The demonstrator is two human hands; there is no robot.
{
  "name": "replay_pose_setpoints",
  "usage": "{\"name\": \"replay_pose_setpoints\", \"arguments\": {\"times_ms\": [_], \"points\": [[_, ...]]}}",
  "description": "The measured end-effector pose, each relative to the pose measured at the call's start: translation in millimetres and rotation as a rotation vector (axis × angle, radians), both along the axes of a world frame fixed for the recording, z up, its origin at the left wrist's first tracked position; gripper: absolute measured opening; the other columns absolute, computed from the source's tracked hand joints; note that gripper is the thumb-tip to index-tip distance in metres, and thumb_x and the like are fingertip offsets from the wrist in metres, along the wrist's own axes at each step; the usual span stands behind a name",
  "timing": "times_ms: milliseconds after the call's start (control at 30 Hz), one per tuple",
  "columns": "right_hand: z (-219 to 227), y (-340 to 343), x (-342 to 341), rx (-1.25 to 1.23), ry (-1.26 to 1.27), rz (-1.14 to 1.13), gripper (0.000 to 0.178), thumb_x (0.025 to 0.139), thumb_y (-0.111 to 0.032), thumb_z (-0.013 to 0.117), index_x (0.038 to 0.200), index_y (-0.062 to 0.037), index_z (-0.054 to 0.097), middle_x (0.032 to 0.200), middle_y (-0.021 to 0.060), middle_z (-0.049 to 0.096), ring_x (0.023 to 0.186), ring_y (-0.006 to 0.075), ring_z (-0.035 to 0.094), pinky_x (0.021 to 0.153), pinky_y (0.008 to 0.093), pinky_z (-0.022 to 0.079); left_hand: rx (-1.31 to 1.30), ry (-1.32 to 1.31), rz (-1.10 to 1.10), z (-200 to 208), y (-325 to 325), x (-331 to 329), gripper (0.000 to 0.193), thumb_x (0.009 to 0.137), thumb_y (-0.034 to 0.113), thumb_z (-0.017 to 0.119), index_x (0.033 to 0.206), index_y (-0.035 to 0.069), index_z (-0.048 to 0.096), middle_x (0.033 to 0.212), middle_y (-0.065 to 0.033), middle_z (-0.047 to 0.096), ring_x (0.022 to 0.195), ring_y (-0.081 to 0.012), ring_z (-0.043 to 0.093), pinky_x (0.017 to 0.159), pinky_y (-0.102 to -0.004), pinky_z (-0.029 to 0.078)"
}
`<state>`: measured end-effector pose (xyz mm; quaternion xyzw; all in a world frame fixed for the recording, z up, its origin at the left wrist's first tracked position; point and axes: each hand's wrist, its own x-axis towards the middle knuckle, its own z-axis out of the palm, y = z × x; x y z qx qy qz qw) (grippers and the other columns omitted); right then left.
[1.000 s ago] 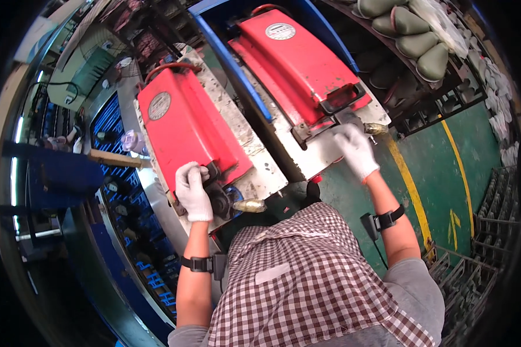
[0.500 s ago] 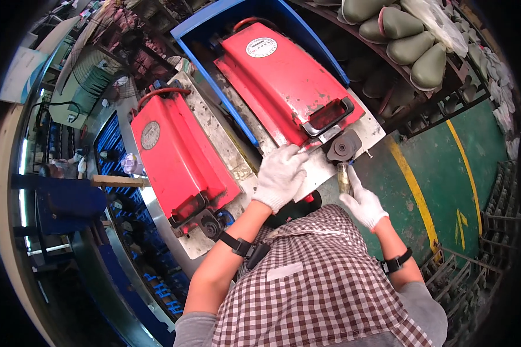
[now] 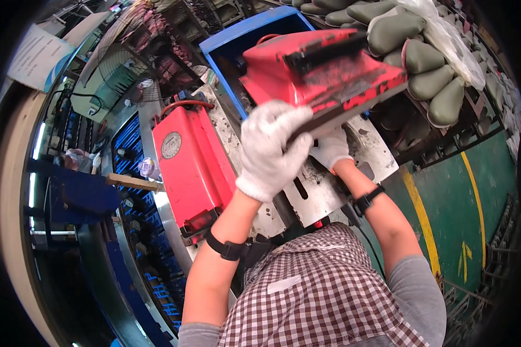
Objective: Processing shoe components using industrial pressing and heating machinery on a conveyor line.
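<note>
Both my hands wear white gloves. My left hand (image 3: 270, 147) grips the front edge of a red hinged mould lid (image 3: 324, 69), which stands lifted and tilted up over a grey metal plate (image 3: 367, 147). My right hand (image 3: 331, 149) reaches under the raised lid, onto that plate; what its fingers touch is hidden. A second red mould (image 3: 188, 165) lies shut to the left, with a round label on top.
A blue frame (image 3: 246, 26) rises behind the lifted lid. Several olive-green shoe-shaped forms (image 3: 428, 52) lie on a rack at the upper right. A curved blue conveyor (image 3: 133, 243) runs at the left. Green floor with yellow lines (image 3: 422, 214) is at the right.
My left hand crossed from the left mould to the right mould and raised its lid. My right hand moved from beside the plate to under the lid.
</note>
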<state>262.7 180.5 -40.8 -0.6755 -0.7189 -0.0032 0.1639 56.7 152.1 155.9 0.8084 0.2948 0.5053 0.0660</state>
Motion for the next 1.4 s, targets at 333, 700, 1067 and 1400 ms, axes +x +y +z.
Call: {"name": "replay_pose_setpoints", "arguments": {"times_ms": [333,700,1067,1400], "points": [[65.5,9.0,4.5,-0.621,1.444,-0.275,0.059,0.098,-0.044,0.07,0.145,-0.0086,0.06,0.12,0.0097,0.074,0.109,0.023,0.072,0.084,0.0424,0.061,-0.268,-0.257,0.054,59.8,35.7,-53.0,0.056,0.097,0.018,0.07,0.149,0.002,0.057,0.148,-0.019,0.058,0.139,-0.0287,0.054,0.117,-0.0382,0.042],[39.0,-111.8,-67.2,-1.038,2.349,0.174,0.066,0.101,-0.024,0.062,0.16,-0.0029,0.042,0.161,0.0178,0.05,0.146,0.0323,0.051,0.126,0.049,0.036,-1.298,-0.746,-0.126,-145.2,-124.0,-107.3,0.113,0.088,0.063,0.078,0.165,0.003,0.022,0.162,-0.0126,0.044,0.15,-0.0292,0.042,0.125,-0.0428,0.035],[71.7,-124.8,-200.9,-0.851,0.864,1.113,0.066,0.1,-0.038,0.066,0.155,-0.0044,0.053,0.147,0.0199,0.055,0.134,0.0316,0.056,0.109,0.0384,0.047,-1.06,-1.736,0.227,-124.6,-291.3,-208.0,0.06,0.087,0.014,0.06,0.144,-0.005,0.056,0.138,-0.0221,0.067,0.13,-0.0382,0.064,0.117,-0.0507,0.048],[24.9,-171.7,-208.8,-0.645,0.203,1.021,0.069,0.084,-0.016,0.078,0.15,-0.014,0.057,0.112,0.0228,0.061,0.103,0.0399,0.064,0.093,0.0465,0.053,-0.797,-1.814,1.299,-279.8,-434.7,-321.8,0.026,0.087,0.017,0.07,0.112,0.011,0.069,0.107,-0.0049,0.071,0.1,-0.0244,0.07,0.095,-0.0386,0.057]]}}
